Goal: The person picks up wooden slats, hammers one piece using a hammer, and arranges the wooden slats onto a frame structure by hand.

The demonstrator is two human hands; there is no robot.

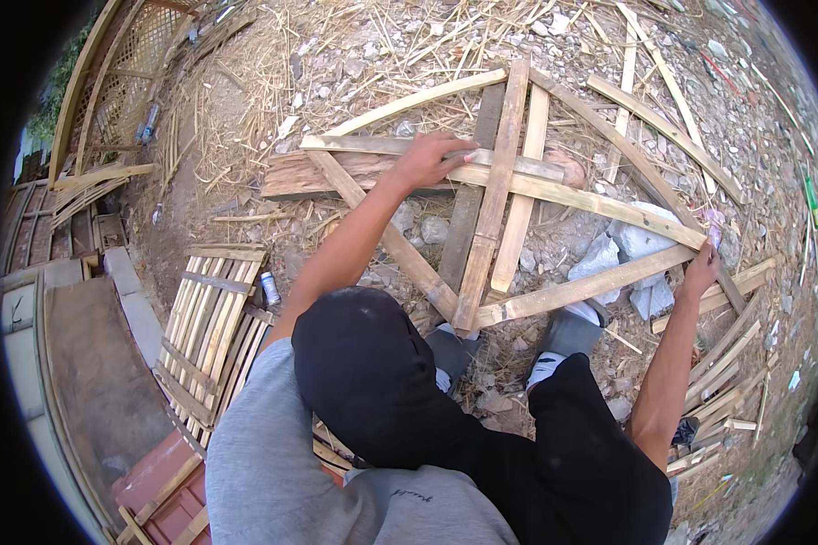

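A flat frame of nailed-looking wooden slats [600, 200] lies in front of my feet, its pieces crossing near the middle. My left hand [430, 161] grips a grey-brown slat [359, 144] left of the crossing, fingers along its top. Out at the frame's right corner, my right hand [703, 270] is closed on the end of a light slat [591, 286]. A small pinkish-purple thing [715, 227] shows just beyond those fingers; I cannot make out what it is. Part of the frame rests over a thick weathered beam [286, 174].
Pale rocks [641, 241] lie under the frame's right side. Loose slats [673, 132] are scattered at the far right, with more slats [723, 381] piled at the near right. A slatted wooden panel [209, 327] and a white-blue can [270, 289] are at my left. Straw and stones cover the ground.
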